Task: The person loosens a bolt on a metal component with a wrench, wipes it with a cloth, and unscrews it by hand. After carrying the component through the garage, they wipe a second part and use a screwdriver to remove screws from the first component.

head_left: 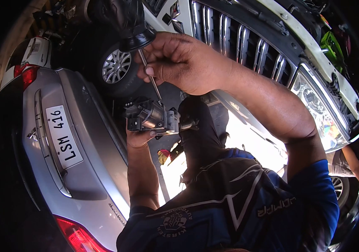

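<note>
My right hand (181,63) is closed, thumb and fingers pinching the thin steel shaft of a screwdriver (144,59). The big black end of that tool rises toward the camera at the top. Its tip points down to the upper side of a grey metal car part (153,115) with a round housing, a black plastic connector side and a stub at its right. Supporting this part from beneath is my left hand (138,137), thumb along its lower edge and the other fingers mostly hidden behind it.
A silver car's rear (83,168) fills the left side. On the right stands a white vehicle with chrome grille (225,38) and headlight (318,107), its engine bay exposed. A wheel (117,66) shows behind my hands. Another person's arm (353,161) is at far right.
</note>
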{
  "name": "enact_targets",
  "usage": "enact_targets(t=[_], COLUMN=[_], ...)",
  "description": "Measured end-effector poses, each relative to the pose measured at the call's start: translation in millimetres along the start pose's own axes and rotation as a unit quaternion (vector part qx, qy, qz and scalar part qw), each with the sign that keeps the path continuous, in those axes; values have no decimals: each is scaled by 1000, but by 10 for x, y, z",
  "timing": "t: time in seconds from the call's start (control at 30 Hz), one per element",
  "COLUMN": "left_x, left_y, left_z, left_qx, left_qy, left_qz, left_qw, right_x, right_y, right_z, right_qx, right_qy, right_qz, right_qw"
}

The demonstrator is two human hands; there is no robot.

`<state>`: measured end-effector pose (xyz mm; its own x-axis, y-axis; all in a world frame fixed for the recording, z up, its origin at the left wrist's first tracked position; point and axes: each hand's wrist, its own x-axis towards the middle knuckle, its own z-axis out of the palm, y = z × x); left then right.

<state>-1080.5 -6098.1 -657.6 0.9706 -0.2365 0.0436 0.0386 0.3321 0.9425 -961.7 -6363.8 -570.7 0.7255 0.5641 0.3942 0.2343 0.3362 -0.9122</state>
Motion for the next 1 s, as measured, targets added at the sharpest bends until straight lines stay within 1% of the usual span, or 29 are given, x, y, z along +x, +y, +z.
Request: enact_targets(t=[0.13,0.2,0.4,0.53,0.63,0.83,0.93,1.0], left_x=[-57,-67,-83,-72,-77,-82,-79,-72], left_y=[-77,-73,-23,-39,-22,-9,0,-11], left_z=[-65,-37,18,72,124,115,125,122], left_qx=[38,33,46,53,48,53,56,52], left_qy=[4,3,1,3,4,-1,-5,-3], left_qz=[30,32,13,24,22,-2,1,6], left_qw=[999,999,999,998,999,999,998,999], right_x=[6,26,-5,-27,-32,-31,-35,-16], right_y=[1,38,17,31,80,84,-21,26], right_z=[27,28,43,39,41,68,83,100], right_qx=[-44,-27,-31,-18,-21,38,5,1], right_qy=[-1,-8,2,1,-6,-5,-15,-30], right_qz=[-2,-11,7,14,-8,17,23,-15], right_qw=[999,1000,999,1000,1000,999,1000,999])
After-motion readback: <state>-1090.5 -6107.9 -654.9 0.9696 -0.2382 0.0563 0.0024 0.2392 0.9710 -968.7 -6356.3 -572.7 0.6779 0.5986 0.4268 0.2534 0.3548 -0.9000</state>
